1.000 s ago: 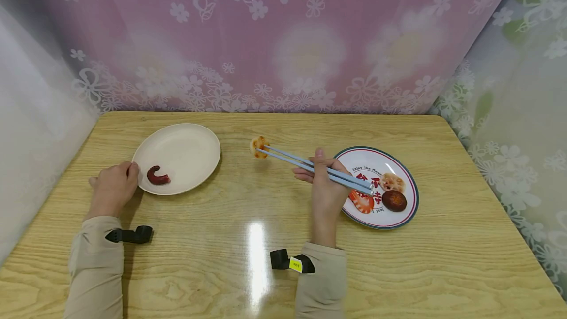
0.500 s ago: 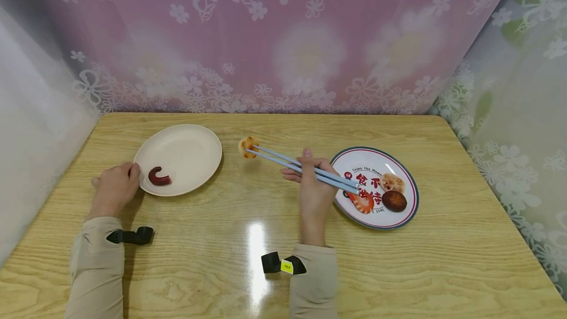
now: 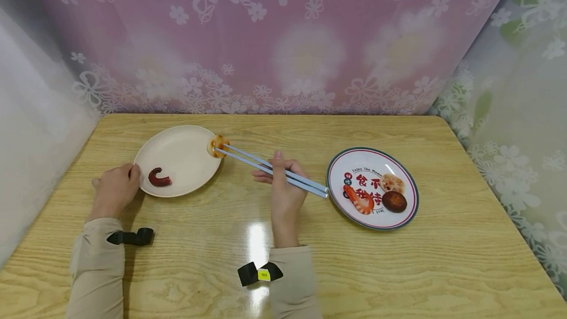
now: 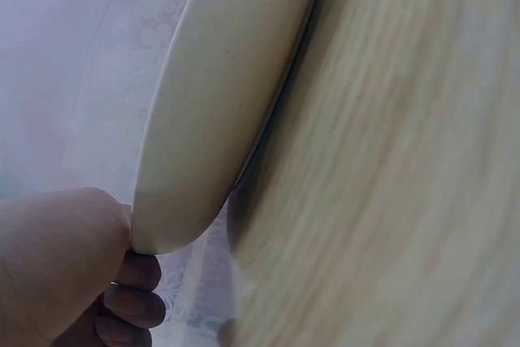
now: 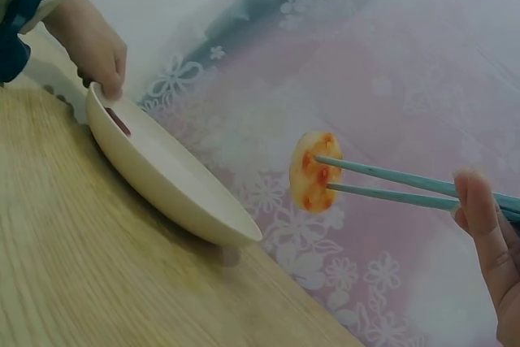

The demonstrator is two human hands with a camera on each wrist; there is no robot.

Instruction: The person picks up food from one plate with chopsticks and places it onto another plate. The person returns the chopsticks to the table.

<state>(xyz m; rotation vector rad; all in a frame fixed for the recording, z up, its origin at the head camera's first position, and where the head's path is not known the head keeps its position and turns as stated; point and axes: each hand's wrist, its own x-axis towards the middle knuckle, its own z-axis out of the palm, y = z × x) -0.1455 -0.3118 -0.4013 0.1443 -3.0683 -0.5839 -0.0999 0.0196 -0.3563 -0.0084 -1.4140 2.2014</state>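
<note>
In the head view my right hand point(image 3: 285, 191) grips a pair of pale blue chopsticks point(image 3: 270, 167). At their tips hangs a round yellowish food slice with orange-brown spots point(image 5: 315, 172), which looks like lotus root. In the right wrist view the slice is in the air, apart from the cream plate point(image 5: 175, 172); from the head it overlaps the plate's right rim. My left hand point(image 3: 116, 188) pinches the plate's left rim between thumb and fingers, the thumb on top in the left wrist view. A dark red octopus tentacle point(image 3: 159, 177) lies on the plate's lower left.
To the right stands a white plate with a blue-green rim and red lettering point(image 3: 345, 161). On it lie a shrimp point(image 3: 360, 201), a brown mushroom cap point(image 3: 394, 202) and a pale lotus root slice point(image 3: 392, 183). A flowered pink curtain point(image 3: 283, 53) hangs behind the wooden table point(image 3: 421, 270).
My right hand has moved left with the chopsticks and the slice, from over the white plate's side toward the cream plate. The left hand stays at the rim.
</note>
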